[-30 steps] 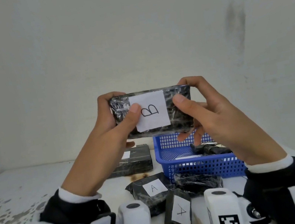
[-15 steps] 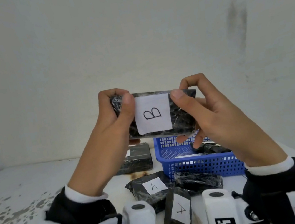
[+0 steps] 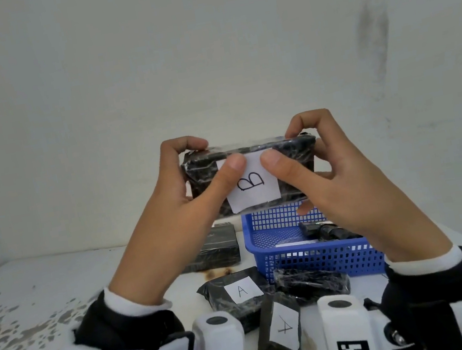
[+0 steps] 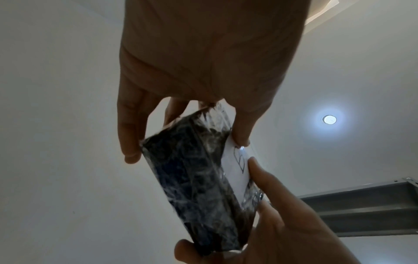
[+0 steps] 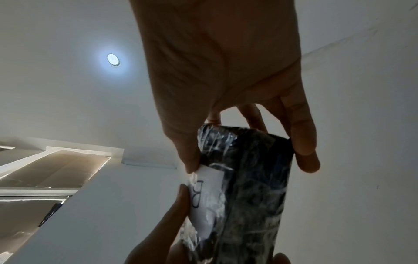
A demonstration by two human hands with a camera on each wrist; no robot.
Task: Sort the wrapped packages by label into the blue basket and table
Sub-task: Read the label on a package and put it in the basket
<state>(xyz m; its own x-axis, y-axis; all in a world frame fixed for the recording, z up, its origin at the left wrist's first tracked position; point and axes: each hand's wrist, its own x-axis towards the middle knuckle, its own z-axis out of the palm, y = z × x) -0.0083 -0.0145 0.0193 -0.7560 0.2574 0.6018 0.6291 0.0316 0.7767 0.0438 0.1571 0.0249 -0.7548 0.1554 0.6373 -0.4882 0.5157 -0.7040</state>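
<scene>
Both hands hold up a black plastic-wrapped package [image 3: 292, 164] with a white label marked B [image 3: 251, 185], above the table and in front of the blue basket [image 3: 313, 255]. My left hand [image 3: 194, 181] grips its left end, thumb on the label. My right hand [image 3: 303, 159] grips the right end, thumb on the label's upper edge. The left wrist view shows the package [image 4: 199, 178] edge-on between both hands; the right wrist view shows the package [image 5: 246, 187] the same way. The basket holds at least one dark package [image 3: 329, 230].
On the white table [image 3: 58, 283] lie two packages labelled A [image 3: 237, 293] [image 3: 280, 333], an unlabelled-side package [image 3: 312, 285] against the basket's front, and a flat dark package [image 3: 217, 247] left of the basket. A wall stands close behind.
The package has tilted so its top edge now faces me, and both thumbs have slid inward onto the label. The hands stayed at about the same height.
</scene>
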